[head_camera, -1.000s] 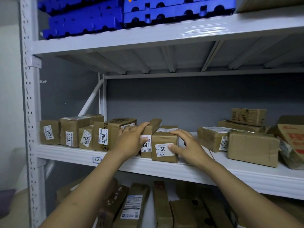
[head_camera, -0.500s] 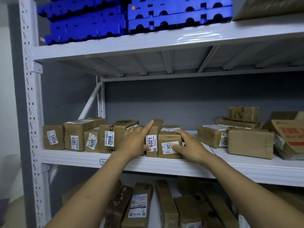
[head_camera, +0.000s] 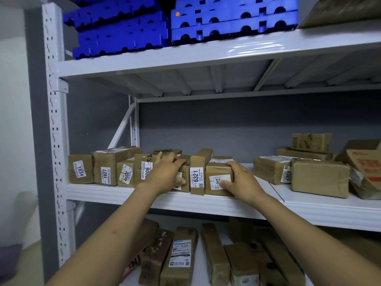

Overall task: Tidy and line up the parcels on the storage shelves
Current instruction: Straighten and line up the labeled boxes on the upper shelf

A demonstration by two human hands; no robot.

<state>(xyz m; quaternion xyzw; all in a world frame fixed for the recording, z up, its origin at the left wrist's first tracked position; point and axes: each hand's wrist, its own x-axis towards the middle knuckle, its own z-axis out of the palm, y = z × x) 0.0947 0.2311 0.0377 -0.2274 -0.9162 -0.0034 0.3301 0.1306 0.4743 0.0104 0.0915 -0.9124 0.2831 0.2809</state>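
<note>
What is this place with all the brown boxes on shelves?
Probably a parcel storeroom or pickup point. The white metal shelves hold taped brown parcels with number stickers, like parcel 6321 and parcel 1927, and blue plastic pallets are stacked on top.

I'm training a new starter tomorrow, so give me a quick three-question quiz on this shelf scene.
1. True or false: the 6321 parcel stands between the left hand and the right hand.
2. Which parcel is leftmost on the middle shelf? A 1927, B 1834, C 9367.
3. Fill in: the top shelf holds blue ____.
Key: 1 true; 2 B; 3 pallets.
</note>
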